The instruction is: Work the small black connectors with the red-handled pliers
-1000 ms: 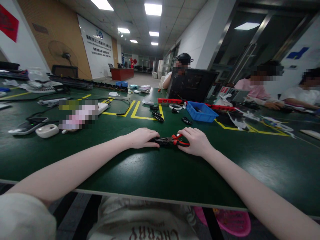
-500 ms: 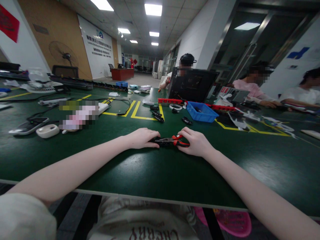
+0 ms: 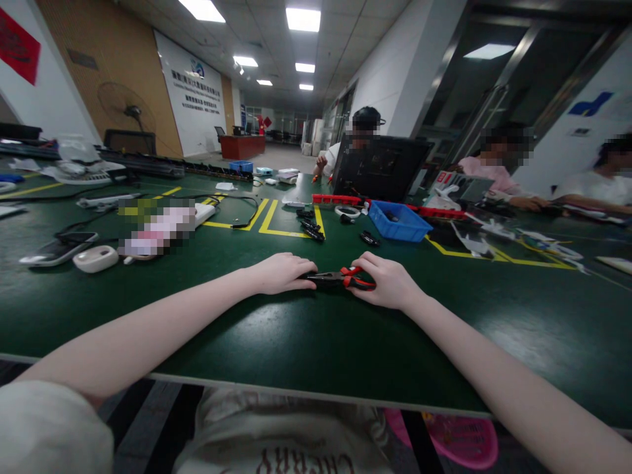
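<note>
Both my hands rest close together on the dark green table (image 3: 306,342). My right hand (image 3: 388,283) is closed on the red-and-black handles of a pair of pliers (image 3: 340,280) whose jaws point left. My left hand (image 3: 281,273) is curled, knuckles up, at the jaw end, and its fingers hide a small dark part that I cannot make out. The pliers lie low, just above the table top.
Beyond my hands lie black connectors (image 3: 312,229), a white tape roll (image 3: 346,211), a blue bin (image 3: 399,221) and red strips (image 3: 336,199). A white oval device (image 3: 95,258) and a phone (image 3: 59,249) sit left. Several people work at the far and right sides behind a black box (image 3: 378,168).
My hands and the pliers stay almost still. The person at the far side has shifted a hand a little.
</note>
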`<action>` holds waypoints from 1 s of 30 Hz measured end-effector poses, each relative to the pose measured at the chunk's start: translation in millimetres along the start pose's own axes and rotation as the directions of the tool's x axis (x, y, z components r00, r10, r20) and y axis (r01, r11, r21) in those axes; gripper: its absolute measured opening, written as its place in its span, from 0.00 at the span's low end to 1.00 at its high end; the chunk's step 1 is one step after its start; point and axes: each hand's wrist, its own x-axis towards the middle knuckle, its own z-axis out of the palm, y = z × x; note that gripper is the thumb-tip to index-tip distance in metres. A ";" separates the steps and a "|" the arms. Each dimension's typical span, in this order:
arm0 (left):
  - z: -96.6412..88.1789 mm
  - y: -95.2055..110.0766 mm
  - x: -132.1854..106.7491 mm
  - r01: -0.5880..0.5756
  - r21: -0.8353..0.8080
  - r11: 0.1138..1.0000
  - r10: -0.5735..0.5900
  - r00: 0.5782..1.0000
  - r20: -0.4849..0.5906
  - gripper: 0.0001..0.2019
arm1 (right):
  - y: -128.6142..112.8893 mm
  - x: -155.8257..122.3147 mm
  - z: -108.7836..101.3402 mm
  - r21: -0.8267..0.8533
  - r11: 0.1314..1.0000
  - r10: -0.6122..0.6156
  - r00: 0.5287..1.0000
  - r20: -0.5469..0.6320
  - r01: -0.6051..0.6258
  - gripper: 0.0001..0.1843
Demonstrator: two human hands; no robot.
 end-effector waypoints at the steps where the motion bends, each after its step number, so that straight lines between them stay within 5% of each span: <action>1: 0.1 -0.2 0.0 0.000 0.001 1.000 0.000 1.000 0.000 0.19 | -0.2 0.2 -0.5 -0.006 1.000 -0.003 1.000 -0.008 0.003 0.18; 30: -2.7 1.6 -0.2 0.035 -0.035 0.999 -0.035 0.999 -0.001 0.18 | -1.0 1.7 -2.5 -0.167 0.983 -0.102 0.983 -0.152 0.077 0.20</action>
